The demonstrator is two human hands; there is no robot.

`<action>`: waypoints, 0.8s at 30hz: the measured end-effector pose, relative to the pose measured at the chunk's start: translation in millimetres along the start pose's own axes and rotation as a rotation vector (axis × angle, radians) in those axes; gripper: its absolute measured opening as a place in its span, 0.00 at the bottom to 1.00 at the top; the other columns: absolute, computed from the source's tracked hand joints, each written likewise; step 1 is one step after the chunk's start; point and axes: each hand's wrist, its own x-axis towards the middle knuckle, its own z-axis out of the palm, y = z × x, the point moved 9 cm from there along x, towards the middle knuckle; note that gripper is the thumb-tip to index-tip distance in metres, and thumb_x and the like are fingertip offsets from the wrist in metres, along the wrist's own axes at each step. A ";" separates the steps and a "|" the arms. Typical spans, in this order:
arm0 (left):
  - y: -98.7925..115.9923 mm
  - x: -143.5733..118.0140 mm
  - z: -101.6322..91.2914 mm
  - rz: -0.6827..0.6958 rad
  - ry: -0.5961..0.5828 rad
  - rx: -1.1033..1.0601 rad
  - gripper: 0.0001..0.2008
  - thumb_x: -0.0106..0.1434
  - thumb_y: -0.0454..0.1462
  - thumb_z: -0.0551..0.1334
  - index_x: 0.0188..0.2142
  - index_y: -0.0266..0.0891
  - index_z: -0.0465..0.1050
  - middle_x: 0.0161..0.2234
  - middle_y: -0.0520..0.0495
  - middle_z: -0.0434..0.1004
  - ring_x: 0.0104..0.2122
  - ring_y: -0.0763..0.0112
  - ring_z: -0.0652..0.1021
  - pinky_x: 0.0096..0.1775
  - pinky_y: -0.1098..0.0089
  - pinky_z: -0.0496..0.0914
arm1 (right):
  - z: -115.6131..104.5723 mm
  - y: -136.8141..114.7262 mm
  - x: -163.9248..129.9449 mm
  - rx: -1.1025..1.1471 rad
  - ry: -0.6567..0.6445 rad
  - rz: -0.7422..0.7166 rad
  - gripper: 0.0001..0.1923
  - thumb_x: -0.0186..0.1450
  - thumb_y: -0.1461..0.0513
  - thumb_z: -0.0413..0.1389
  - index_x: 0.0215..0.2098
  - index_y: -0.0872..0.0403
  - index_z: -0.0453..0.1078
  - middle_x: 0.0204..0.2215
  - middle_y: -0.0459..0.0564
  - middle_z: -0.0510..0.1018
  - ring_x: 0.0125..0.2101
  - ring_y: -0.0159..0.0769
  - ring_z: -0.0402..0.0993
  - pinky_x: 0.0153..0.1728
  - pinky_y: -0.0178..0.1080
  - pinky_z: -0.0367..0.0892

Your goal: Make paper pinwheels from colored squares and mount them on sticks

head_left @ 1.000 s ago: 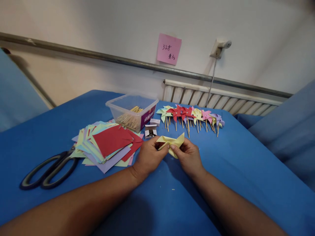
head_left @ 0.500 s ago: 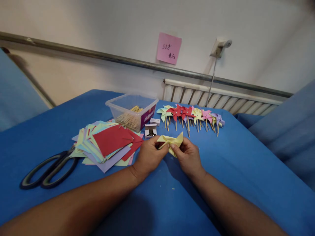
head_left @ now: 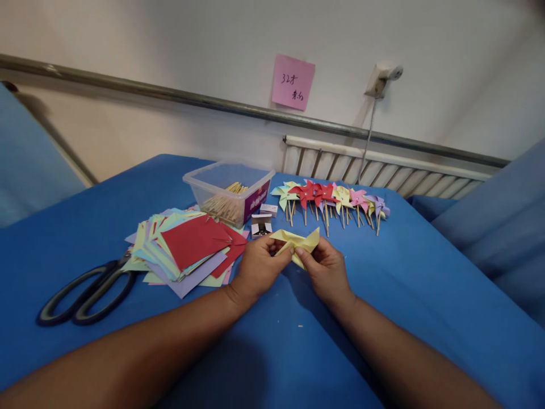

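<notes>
Between my two hands is a yellow paper pinwheel (head_left: 307, 243), its corners folded in toward the middle, held above the blue cloth. My left hand (head_left: 260, 266) grips its left side, thumb pressed near the centre. From the other side my right hand (head_left: 326, 269) pinches it, with the thumb also near the centre. The fingers behind the paper are partly hidden. Just beyond my left hand stands a small open box (head_left: 261, 226) of metal pins, with a second small white box (head_left: 268, 210) behind it.
A stack of coloured paper (head_left: 193, 241) lies to the left, partly over the blades of large scissors (head_left: 87, 292). Behind it stands a clear plastic tub (head_left: 230, 193) of wooden sticks. Several finished pinwheels (head_left: 326, 196) on sticks lie at the back right, near a radiator (head_left: 383, 165).
The yellow paper's right corner has opened out slightly and its folds sit a little differently. Both hands keep their hold in nearly the same place.
</notes>
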 end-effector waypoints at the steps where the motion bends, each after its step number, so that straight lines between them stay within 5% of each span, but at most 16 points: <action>1: -2.0 0.1 -0.7 -0.018 0.014 -0.012 0.09 0.52 0.40 0.65 0.28 0.36 0.73 0.26 0.49 0.77 0.26 0.71 0.74 0.28 0.71 0.68 | 0.6 0.6 0.0 0.013 -0.008 0.000 0.11 0.57 0.55 0.59 0.35 0.53 0.72 0.25 0.46 0.75 0.27 0.34 0.69 0.30 0.37 0.66; 24: 1.3 -1.2 3.2 0.018 -0.013 -0.012 0.08 0.52 0.39 0.64 0.30 0.36 0.71 0.27 0.49 0.76 0.29 0.68 0.76 0.33 0.69 0.70 | -2.7 -2.7 -2.2 -0.064 0.019 -0.046 0.10 0.58 0.56 0.59 0.33 0.54 0.72 0.26 0.46 0.75 0.29 0.34 0.70 0.31 0.36 0.66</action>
